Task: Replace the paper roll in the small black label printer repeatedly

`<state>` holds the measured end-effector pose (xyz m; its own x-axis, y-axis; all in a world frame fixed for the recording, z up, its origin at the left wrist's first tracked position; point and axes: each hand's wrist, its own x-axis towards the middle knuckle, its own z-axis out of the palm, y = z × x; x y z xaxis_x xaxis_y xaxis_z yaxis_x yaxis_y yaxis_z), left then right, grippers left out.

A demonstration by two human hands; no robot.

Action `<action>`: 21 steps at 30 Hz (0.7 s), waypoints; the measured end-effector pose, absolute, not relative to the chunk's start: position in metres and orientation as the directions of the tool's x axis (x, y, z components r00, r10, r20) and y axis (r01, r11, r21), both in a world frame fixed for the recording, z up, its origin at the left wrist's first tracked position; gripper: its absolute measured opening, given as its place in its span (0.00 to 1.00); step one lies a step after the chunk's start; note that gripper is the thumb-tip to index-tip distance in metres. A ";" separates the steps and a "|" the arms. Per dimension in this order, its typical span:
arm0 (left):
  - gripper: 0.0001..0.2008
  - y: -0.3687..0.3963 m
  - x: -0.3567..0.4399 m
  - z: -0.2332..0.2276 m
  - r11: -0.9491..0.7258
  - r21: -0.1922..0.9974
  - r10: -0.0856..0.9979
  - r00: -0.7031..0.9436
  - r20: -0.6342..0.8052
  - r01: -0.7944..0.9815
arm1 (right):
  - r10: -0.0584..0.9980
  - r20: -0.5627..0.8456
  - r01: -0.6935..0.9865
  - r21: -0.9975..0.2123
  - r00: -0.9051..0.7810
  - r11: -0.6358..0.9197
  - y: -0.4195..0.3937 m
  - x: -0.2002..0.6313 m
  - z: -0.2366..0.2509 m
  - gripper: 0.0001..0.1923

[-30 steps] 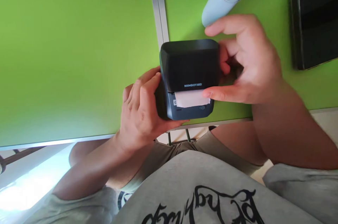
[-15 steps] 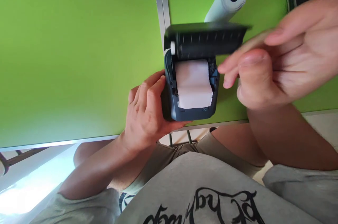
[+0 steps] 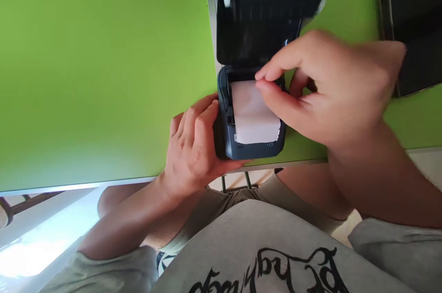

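Observation:
A small dark thermal printer (image 3: 254, 151) rests near the table's front edge, its black lid (image 3: 257, 37) swung up and back. Inside lies a white paper roll (image 3: 253, 109), its loose end hanging over the printer's front. My left hand (image 3: 195, 148) is wrapped round the printer's left side, thumb along the front. Over the right part of the compartment, my right hand (image 3: 331, 86) has thumb and index fingertips pinched together at the roll's back edge. Whether any paper is between these fingertips cannot be made out.
On the green table (image 3: 103, 77) a dark case or phone (image 3: 417, 12) lies at the far right. A metal seam strip (image 3: 211, 3) runs behind the printer. Behind the lid, a sliver of the second white roll (image 3: 322, 1) shows. The table's front edge (image 3: 113, 182) is close to my lap.
The printer's lid has swung from half raised to fully back, now covering most of the second roll. My right hand has moved left from beside the lid to the paper roll. The left hand stays put.

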<state>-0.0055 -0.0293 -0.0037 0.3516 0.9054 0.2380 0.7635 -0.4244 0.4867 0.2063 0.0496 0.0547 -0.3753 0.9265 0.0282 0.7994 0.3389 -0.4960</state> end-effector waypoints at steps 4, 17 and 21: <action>0.48 -0.029 -0.005 -0.005 -0.435 0.479 0.900 0.351 0.258 0.762 | 0.924 0.016 0.871 -0.329 -0.381 0.365 0.053 0.206 0.058 0.13; 0.45 -0.030 -0.008 -0.005 -0.437 0.475 0.899 0.370 0.233 0.763 | 0.847 -0.178 0.786 -0.503 -0.501 0.360 0.056 0.208 0.061 0.09; 0.47 -0.030 -0.008 -0.005 -0.453 0.471 0.891 0.378 0.251 0.756 | 0.874 -0.132 0.751 -0.580 -0.468 0.315 0.055 0.217 0.066 0.13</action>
<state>-0.0078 -0.0300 -0.0053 0.3778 0.8912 0.2510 0.7564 -0.4534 0.4715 0.2170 0.0552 0.0662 -0.4683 0.8737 -0.1316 0.7509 0.3151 -0.5803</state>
